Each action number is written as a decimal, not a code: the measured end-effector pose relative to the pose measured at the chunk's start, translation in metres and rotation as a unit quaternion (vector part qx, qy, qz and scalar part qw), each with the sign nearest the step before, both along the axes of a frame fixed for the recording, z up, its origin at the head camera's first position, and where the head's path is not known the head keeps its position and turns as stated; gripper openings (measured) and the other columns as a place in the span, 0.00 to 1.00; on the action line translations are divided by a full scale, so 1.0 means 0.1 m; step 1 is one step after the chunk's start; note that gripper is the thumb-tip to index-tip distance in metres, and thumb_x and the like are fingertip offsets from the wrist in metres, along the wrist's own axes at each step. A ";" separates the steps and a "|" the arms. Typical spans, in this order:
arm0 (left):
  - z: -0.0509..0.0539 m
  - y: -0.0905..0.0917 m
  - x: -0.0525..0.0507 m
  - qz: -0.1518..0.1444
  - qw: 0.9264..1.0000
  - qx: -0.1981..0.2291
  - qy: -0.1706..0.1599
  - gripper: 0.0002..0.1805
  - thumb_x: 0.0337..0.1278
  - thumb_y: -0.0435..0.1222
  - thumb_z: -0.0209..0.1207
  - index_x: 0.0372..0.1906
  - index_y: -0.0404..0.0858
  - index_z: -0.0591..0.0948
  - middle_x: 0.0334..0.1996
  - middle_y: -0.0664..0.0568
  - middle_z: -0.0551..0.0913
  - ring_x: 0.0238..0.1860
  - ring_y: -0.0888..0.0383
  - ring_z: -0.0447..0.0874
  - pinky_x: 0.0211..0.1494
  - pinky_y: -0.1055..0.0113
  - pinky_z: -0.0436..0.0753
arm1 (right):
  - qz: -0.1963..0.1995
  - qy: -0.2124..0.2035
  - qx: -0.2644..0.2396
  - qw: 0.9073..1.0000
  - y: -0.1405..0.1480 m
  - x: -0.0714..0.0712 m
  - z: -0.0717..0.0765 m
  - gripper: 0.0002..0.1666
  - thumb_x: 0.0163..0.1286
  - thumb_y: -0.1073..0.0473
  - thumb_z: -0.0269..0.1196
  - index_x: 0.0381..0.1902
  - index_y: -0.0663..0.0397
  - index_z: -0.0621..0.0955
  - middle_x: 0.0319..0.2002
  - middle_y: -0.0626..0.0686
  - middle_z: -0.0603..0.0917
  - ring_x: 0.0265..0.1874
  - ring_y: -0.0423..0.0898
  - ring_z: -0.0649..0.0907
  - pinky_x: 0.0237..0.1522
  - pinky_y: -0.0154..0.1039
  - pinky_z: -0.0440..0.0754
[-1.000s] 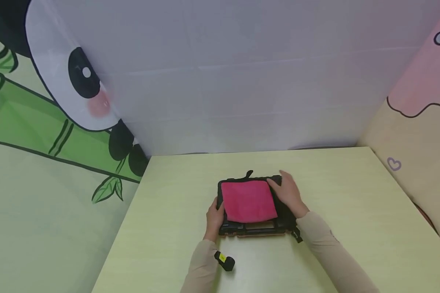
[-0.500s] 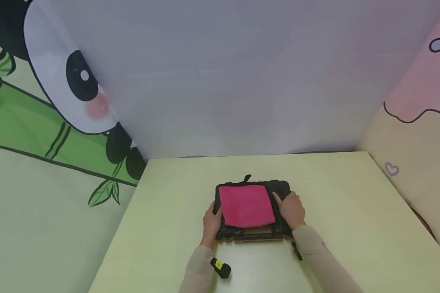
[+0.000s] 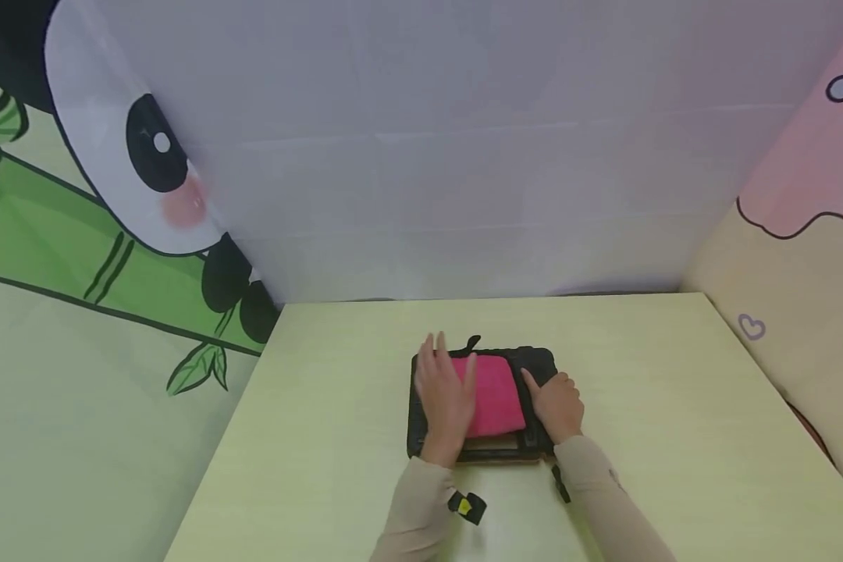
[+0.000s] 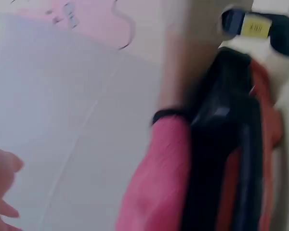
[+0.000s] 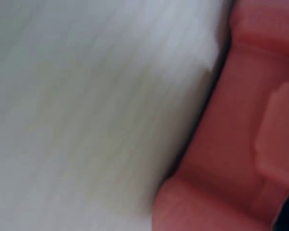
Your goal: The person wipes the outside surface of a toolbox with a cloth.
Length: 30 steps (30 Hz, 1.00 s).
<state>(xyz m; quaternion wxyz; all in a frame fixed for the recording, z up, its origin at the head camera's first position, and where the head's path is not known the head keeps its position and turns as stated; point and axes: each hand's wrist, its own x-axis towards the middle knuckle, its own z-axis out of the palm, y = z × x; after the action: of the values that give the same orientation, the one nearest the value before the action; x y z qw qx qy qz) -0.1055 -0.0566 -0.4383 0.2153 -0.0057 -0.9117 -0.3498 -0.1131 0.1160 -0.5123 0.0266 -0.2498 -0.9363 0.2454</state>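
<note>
A black case [image 3: 537,363] with a red-orange lower part lies flat on the table, a pink cloth [image 3: 497,398] on its lid. My left hand [image 3: 446,398] is over the left part of the cloth, its fingers straight and spread; whether it touches the cloth I cannot tell. At the left edge of the left wrist view, fingertips [image 4: 2,185] of that hand show beyond the cloth. My right hand [image 3: 559,407] grips the right side of the case, thumb on the top. The right wrist view shows only the red-orange part [image 5: 221,139] close up, without the hand.
A pale wooden table [image 3: 309,437] spreads round the case and meets a light grey wall [image 3: 421,156] at the back. Cartoon-printed walls rise on both sides. A small black camera [image 3: 467,507] with a yellow label sits on my left wrist.
My left hand has let go of the case's left edge and moved right over the cloth, fingers straightened. The right hand slid from the case's upper right corner down its right side.
</note>
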 end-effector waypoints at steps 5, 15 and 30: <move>-0.33 0.41 -0.03 -0.068 0.968 -0.178 -0.164 0.39 0.61 0.57 0.45 0.71 0.40 0.55 0.72 0.44 0.52 0.72 0.46 0.47 0.68 0.40 0.51 | -0.010 0.002 0.004 1.000 0.04 0.02 -0.05 0.48 0.63 0.29 0.45 0.43 0.78 0.69 0.38 0.73 0.75 0.39 0.68 0.78 0.34 0.59 0.77; -0.67 0.38 -0.15 -0.119 0.943 -0.246 -0.192 0.37 0.61 0.61 0.39 0.72 0.52 0.52 0.73 0.53 0.47 0.74 0.50 0.40 0.71 0.42 0.43 | -0.011 -0.002 0.000 1.000 0.06 0.02 -0.02 0.48 0.64 0.30 0.44 0.46 0.78 0.68 0.41 0.74 0.75 0.41 0.68 0.77 0.37 0.60 0.76; -0.76 -0.37 -0.50 -0.097 0.953 -0.227 -0.174 0.49 0.50 0.67 0.46 0.73 0.49 0.46 0.73 0.49 0.47 0.73 0.41 0.41 0.69 0.40 0.48 | 0.001 -0.025 -0.023 0.999 -0.05 0.05 -0.03 0.58 0.57 0.21 0.43 0.51 0.77 0.65 0.43 0.73 0.73 0.44 0.69 0.75 0.39 0.60 0.75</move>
<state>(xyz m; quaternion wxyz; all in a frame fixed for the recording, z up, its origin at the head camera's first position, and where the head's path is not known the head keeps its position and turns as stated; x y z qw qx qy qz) -0.1560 -0.0939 -0.5145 0.0118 -0.0820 -0.9854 -0.1488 -0.1080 0.1109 -0.5156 -0.0028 -0.2550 -0.9310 0.2611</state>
